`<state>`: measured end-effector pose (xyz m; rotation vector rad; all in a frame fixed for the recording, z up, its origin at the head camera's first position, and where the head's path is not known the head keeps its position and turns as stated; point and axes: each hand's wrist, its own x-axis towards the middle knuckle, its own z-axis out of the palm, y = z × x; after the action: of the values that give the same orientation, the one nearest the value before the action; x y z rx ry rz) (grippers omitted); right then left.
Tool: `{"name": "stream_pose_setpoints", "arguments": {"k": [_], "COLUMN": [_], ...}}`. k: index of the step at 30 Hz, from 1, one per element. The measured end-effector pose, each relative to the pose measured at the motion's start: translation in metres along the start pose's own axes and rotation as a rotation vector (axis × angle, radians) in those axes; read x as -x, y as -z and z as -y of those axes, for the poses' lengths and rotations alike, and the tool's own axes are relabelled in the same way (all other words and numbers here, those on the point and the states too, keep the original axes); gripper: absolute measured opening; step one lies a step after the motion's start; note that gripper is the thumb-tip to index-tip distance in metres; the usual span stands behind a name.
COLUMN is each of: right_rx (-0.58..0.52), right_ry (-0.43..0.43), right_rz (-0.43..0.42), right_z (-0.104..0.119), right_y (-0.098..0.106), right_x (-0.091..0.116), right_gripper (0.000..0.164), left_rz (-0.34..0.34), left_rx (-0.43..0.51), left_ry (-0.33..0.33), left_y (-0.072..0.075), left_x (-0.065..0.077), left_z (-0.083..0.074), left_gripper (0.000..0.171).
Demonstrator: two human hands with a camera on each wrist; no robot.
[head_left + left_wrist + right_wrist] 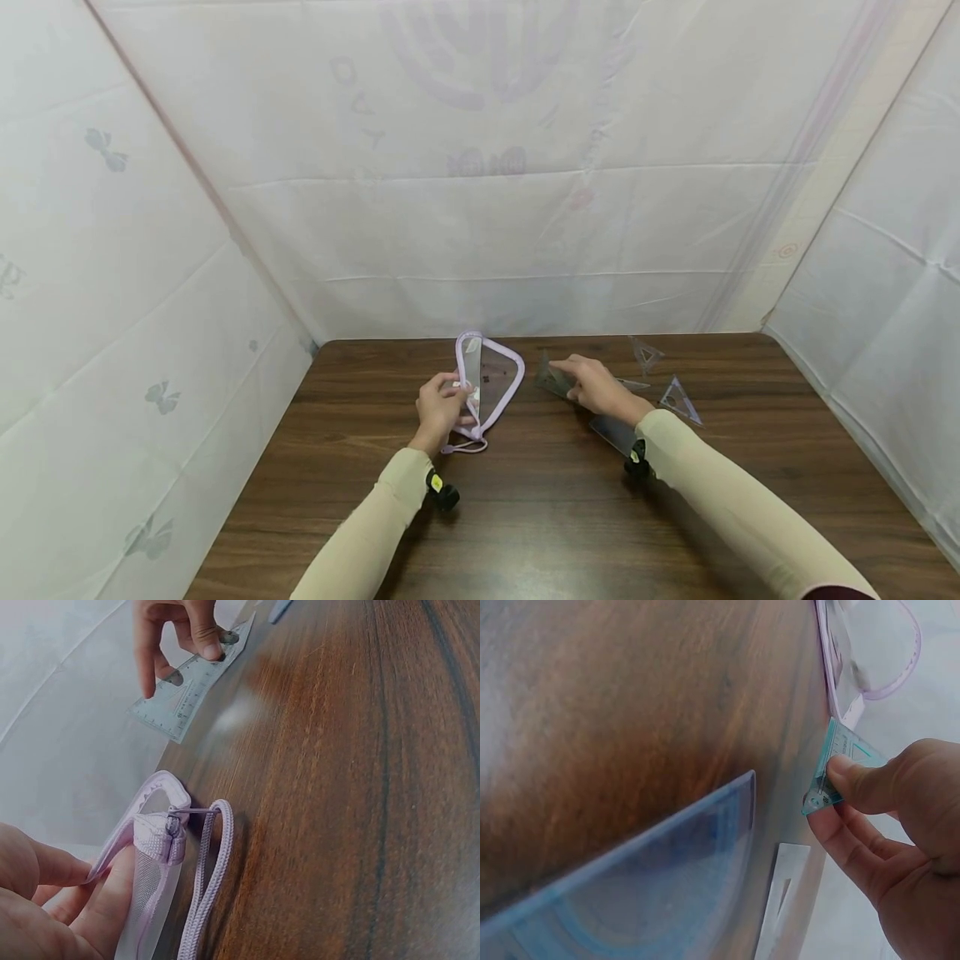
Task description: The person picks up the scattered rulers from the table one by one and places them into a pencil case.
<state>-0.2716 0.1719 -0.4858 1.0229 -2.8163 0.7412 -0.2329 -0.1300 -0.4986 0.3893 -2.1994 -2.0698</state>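
Note:
My left hand (441, 406) grips a mesh zip pouch (504, 392) with lilac trim by its near-left edge. In the left wrist view the fingers pinch the pouch's edge beside the zip end, and a lilac cord loop (212, 877) hangs from the zip pull. A pale strip shows within the pouch's outline; its kind is unclear. Just right of the pouch, my right hand (600, 387) pinches a clear greenish set square (552, 379) between thumb and fingers, tilted up from the table. Printed scales show on this set square (184, 701) in the left wrist view.
A clear bluish protractor (613, 435) lies below my right wrist. Beyond that forearm are a purplish set square (691, 404) and another clear triangle (649, 354). A slotted clear piece (784, 889) lies beside the protractor. White cloth walls (465, 233) border the wooden table (525, 517).

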Motion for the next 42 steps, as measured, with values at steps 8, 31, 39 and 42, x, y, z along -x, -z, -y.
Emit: {"name": "stream_pose_setpoints", "arguments": {"k": [8, 31, 39, 42], "right_rx": [0.017, -0.012, -0.004, -0.021], "right_ry": [-0.005, -0.020, -0.011, -0.023], "right_rz": [-0.006, 0.002, -0.013, -0.013], "right_z": [0.001, 0.003, 0.004, 0.006], "right_y": [0.009, 0.023, 0.023, 0.024], "right_x": [-0.004, -0.018, -0.022, -0.024], "right_gripper": [0.063, 0.061, 0.061, 0.062], "left_rz": [-0.002, 0.016, -0.002, -0.002], "left_rx": [-0.022, -0.003, -0.037, -0.033], "left_ry": [-0.001, 0.002, 0.001, 0.001], "left_y": [-0.001, -0.002, -0.001, 0.000], "left_x": [-0.001, -0.002, -0.001, -0.001], "left_z": [-0.001, -0.004, -0.005, -0.006], "left_gripper": [0.026, 0.025, 0.024, 0.023]}}
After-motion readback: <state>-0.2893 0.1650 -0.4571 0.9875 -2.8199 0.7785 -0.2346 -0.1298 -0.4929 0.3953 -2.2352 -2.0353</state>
